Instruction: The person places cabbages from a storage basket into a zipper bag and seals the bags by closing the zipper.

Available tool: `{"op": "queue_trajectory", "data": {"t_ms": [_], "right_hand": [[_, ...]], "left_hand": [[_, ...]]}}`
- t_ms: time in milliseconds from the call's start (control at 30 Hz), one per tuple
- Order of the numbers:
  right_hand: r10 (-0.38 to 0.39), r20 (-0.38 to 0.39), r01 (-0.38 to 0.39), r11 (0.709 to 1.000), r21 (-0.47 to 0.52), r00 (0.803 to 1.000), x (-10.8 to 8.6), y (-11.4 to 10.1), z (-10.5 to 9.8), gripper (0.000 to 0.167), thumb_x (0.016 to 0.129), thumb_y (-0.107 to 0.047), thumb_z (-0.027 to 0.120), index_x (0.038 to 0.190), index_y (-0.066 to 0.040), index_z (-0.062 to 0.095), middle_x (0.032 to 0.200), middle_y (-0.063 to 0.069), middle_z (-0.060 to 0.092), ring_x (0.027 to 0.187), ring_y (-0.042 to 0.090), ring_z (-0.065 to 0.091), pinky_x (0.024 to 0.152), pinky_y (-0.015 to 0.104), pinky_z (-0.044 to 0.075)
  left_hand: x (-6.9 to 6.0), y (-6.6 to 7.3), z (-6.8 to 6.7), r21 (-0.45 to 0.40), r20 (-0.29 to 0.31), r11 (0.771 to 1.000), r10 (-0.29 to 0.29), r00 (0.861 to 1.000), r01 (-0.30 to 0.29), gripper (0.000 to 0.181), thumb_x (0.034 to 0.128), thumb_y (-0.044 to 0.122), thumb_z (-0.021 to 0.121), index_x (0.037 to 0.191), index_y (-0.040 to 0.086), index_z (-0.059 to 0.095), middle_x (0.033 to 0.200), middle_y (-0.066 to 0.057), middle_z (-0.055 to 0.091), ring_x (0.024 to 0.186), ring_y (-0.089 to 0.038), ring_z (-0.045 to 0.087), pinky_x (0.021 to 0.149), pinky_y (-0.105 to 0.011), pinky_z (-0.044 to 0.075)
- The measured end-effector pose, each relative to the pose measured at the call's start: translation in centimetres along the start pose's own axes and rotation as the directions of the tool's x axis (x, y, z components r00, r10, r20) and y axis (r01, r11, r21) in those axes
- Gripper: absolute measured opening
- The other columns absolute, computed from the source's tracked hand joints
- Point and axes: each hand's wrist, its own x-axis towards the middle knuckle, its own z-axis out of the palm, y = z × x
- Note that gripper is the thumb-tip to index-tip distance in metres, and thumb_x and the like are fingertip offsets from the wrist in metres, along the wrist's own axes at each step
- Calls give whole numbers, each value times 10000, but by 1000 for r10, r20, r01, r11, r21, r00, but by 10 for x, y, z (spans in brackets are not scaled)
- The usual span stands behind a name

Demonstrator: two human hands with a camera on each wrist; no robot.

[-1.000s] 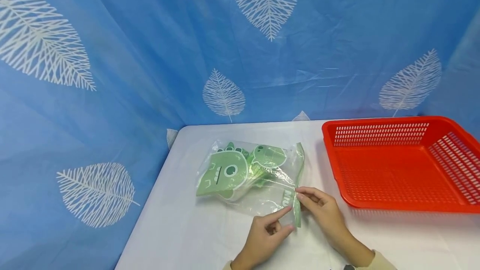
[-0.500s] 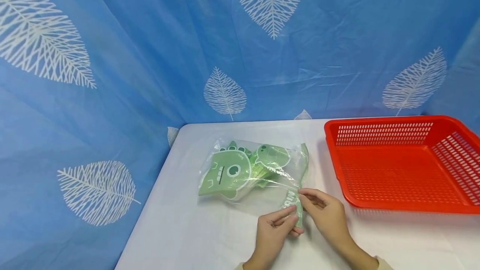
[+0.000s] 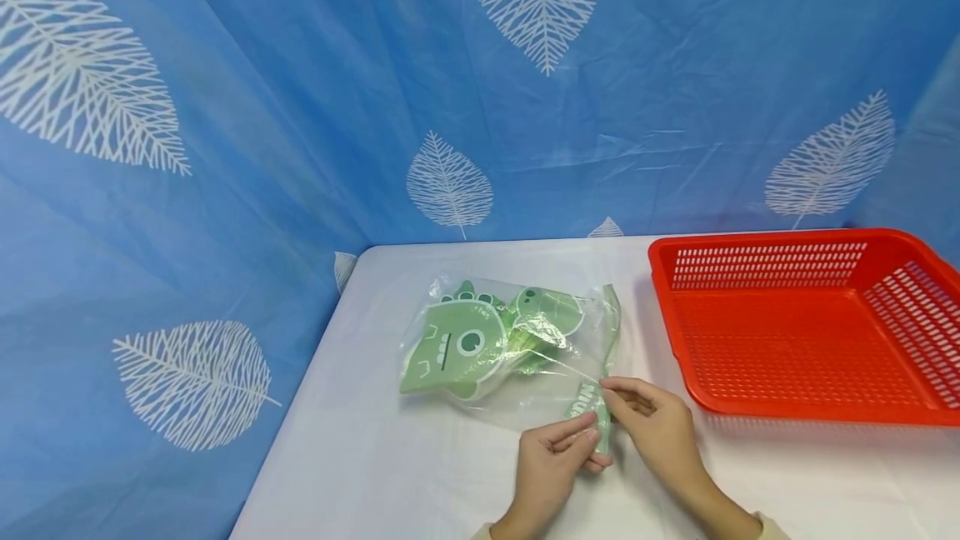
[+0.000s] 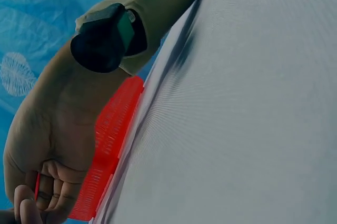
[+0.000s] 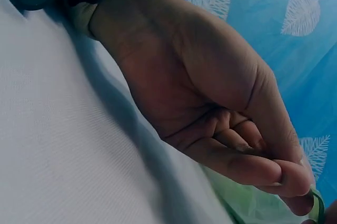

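A clear zip bag [image 3: 517, 407] with green cartoon monster prints lies flat on the white table. Inside it shows a bright green, leafy-looking thing [image 3: 536, 361], partly hidden by the prints. My right hand [image 3: 660, 432] pinches the bag's green-edged mouth [image 3: 613, 315] near its middle. Close to the front corner of that mouth, my left hand [image 3: 551, 465] pinches the same edge between thumb and forefinger. The right wrist view shows a curled hand [image 5: 210, 87] at a green strip [image 5: 318, 205]. In the left wrist view the bag is out of sight.
A red plastic basket [image 3: 765, 340] with slotted walls stands on the table at the right, just beyond my right hand. A blue curtain [image 3: 322, 107] with white leaf prints hangs behind and to the left. The white table [image 3: 337, 457] has its left edge near the curtain.
My left hand has moved a little right, from an outstretched forefinger to a pinch on the bag's edge. My right hand keeps its pinch; bag and right hand appear slightly farther right.
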Motion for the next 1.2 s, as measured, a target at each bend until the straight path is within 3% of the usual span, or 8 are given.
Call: {"op": "queue_trajectory", "data": {"t_ms": [167, 300, 433, 600, 800, 1200], "right_hand": [[-12, -14, 12, 1000, -15, 1000, -7, -7, -3, 103, 935, -94, 758, 1032, -83, 789, 938, 39, 765, 805, 123, 732, 693, 234, 601], [-13, -16, 12, 998, -61, 1000, -17, -13, -2, 85, 928, -130, 775, 1009, -123, 798, 947, -1, 769, 847, 92, 725, 721, 199, 589], [-7, -10, 6, 998, -55, 1000, -24, -16, -2, 90, 938, -181, 771, 1015, -141, 796, 951, -22, 764, 869, 96, 724, 742, 197, 587], [8, -30, -9, 999, -33, 1000, -20, -13, -3, 103, 948, -172, 759, 1025, -114, 794, 918, -4, 767, 799, 116, 732, 712, 215, 595], [79, -94, -82, 996, -24, 992, -8, -3, 1, 137, 948, -168, 757, 1036, -69, 795, 917, 47, 776, 737, 126, 734, 654, 226, 591], [187, -174, -188, 982, 13, 967, 28, 19, 8, 263, 1001, -267, 684, 1170, -79, 754, 995, 93, 719, 848, 67, 662, 727, 155, 536]], "left_hand": [[0, -1, 2, 8, 12, 1000, 7, 1000, -7, 283, 949, 78, 721, 1202, -47, 718, 828, -161, 757, 685, -163, 749, 667, -391, 616], [2, 0, 2, -5, 7, 997, 76, 997, -76, 266, 958, 49, 701, 1198, -65, 714, 827, -169, 755, 670, -172, 747, 651, -428, 611], [3, 2, 2, -18, 8, 994, 109, 994, -109, 271, 967, 43, 687, 1208, -80, 702, 856, -190, 754, 677, -178, 748, 651, -401, 616], [2, 3, 4, -6, -5, 997, 81, 997, -81, 288, 960, 64, 704, 1212, -77, 702, 853, -185, 755, 681, -172, 748, 665, -371, 618], [-1, 4, 6, 5, -32, 999, 44, 999, -43, 291, 940, 56, 721, 1196, -82, 705, 815, -186, 749, 660, -176, 745, 652, -358, 617], [-3, 5, 10, 4, -44, 999, -37, 998, 38, 300, 934, 61, 732, 1200, -76, 709, 767, -163, 745, 646, -153, 738, 636, -300, 616]]}}
